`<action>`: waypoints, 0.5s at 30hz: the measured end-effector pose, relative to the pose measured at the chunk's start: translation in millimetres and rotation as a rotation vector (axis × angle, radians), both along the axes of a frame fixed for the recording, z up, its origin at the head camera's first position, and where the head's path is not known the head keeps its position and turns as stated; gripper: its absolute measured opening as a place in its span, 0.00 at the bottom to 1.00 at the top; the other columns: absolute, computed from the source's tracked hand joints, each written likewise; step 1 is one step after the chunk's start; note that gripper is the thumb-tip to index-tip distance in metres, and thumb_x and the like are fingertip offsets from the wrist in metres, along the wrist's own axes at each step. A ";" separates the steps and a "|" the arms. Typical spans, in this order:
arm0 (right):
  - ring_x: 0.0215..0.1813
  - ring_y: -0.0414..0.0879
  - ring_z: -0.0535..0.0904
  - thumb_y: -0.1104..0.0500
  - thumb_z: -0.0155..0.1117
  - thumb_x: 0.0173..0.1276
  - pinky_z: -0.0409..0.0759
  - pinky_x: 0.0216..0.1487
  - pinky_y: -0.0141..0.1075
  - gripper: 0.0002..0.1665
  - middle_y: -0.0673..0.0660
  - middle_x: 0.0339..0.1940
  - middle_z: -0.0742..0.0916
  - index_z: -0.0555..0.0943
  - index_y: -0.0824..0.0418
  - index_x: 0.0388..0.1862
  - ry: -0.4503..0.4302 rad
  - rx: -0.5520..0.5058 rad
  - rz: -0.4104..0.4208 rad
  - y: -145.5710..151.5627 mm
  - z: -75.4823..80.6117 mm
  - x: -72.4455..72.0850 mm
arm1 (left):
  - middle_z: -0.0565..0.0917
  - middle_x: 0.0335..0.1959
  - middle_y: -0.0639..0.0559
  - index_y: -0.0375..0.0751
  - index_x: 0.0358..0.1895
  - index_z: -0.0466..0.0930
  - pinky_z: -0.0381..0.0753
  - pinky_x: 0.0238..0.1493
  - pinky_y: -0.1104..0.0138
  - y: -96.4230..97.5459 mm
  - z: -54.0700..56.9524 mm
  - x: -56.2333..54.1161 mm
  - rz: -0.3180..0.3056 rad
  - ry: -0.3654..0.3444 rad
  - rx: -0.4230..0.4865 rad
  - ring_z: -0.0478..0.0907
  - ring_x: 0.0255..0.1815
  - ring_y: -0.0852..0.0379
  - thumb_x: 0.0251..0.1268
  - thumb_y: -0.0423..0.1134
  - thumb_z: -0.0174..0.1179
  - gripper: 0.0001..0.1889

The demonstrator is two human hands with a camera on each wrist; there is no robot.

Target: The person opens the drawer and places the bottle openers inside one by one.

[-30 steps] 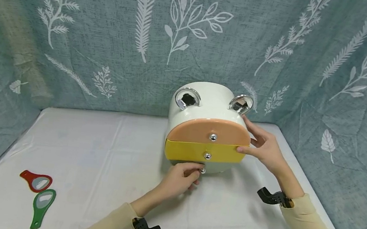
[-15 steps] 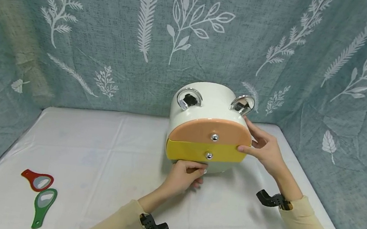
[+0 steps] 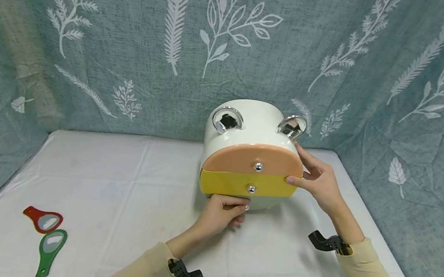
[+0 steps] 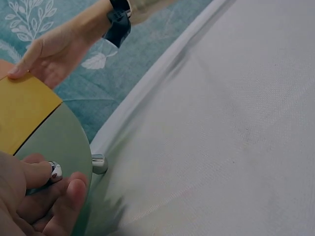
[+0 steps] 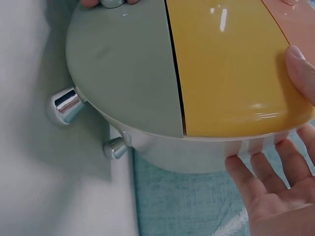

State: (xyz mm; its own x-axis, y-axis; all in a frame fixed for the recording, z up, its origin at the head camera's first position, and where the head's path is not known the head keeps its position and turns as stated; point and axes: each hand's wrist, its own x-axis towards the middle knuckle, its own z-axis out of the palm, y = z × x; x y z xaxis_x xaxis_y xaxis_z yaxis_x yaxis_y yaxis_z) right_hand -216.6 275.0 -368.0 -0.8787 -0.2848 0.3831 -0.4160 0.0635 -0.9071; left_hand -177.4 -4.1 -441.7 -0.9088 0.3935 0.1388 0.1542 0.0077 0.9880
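A white rounded drawer box (image 3: 256, 117) with chrome eye-like rings stands on the table. Its front has an orange drawer (image 3: 232, 158) on top, a yellow drawer (image 5: 231, 73) in the middle and a grey-green drawer (image 5: 123, 73) at the bottom. My left hand (image 3: 216, 215) pinches the chrome knob (image 4: 57, 172) of the grey-green drawer between thumb and fingers. My right hand (image 3: 321, 184) holds the box at its right side, thumb on the yellow front and fingertips against the white wall. All three drawer fronts sit flush with the body.
Two magnifying glasses, one red (image 3: 43, 219) and one green (image 3: 49, 251), lie at the left on the white-covered table (image 3: 141, 240). Short chrome feet (image 5: 67, 106) hold up the box. A teal leaf-print curtain (image 3: 133, 42) hangs close behind it.
My left hand has slid slightly right, its fingers now covering most of the lower knob. The right hand keeps its place, and the drawers look unchanged.
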 end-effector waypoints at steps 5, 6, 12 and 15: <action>0.72 0.51 0.65 0.77 0.70 0.58 0.74 0.61 0.39 0.49 0.53 0.77 0.65 0.64 0.54 0.76 -0.013 0.007 0.001 0.5 -0.4 1.6 | 0.85 0.31 0.35 0.32 0.49 0.86 0.86 0.31 0.53 0.0 -1.9 0.7 0.013 -0.004 -0.027 0.84 0.27 0.37 0.68 0.32 0.63 0.11; 0.72 0.51 0.65 0.76 0.70 0.58 0.74 0.61 0.39 0.49 0.53 0.76 0.65 0.64 0.54 0.76 -0.014 0.007 -0.003 0.5 -0.3 1.6 | 0.85 0.30 0.35 0.33 0.49 0.86 0.86 0.31 0.53 0.3 -2.0 0.7 0.016 -0.005 -0.027 0.84 0.27 0.37 0.68 0.33 0.63 0.11; 0.73 0.51 0.64 0.76 0.71 0.58 0.73 0.62 0.38 0.49 0.53 0.76 0.65 0.65 0.54 0.76 -0.021 0.005 -0.010 0.3 1.5 1.7 | 0.85 0.28 0.36 0.34 0.49 0.86 0.85 0.30 0.51 2.4 0.0 2.9 0.040 -0.024 -0.023 0.83 0.27 0.35 0.68 0.32 0.63 0.11; 0.73 0.51 0.64 0.76 0.71 0.58 0.73 0.62 0.39 0.49 0.52 0.76 0.65 0.64 0.53 0.76 -0.031 0.004 -0.011 0.4 2.3 2.5 | 0.84 0.27 0.34 0.31 0.50 0.86 0.84 0.31 0.46 3.6 4.8 5.8 0.046 -0.026 -0.025 0.82 0.27 0.32 0.68 0.30 0.62 0.11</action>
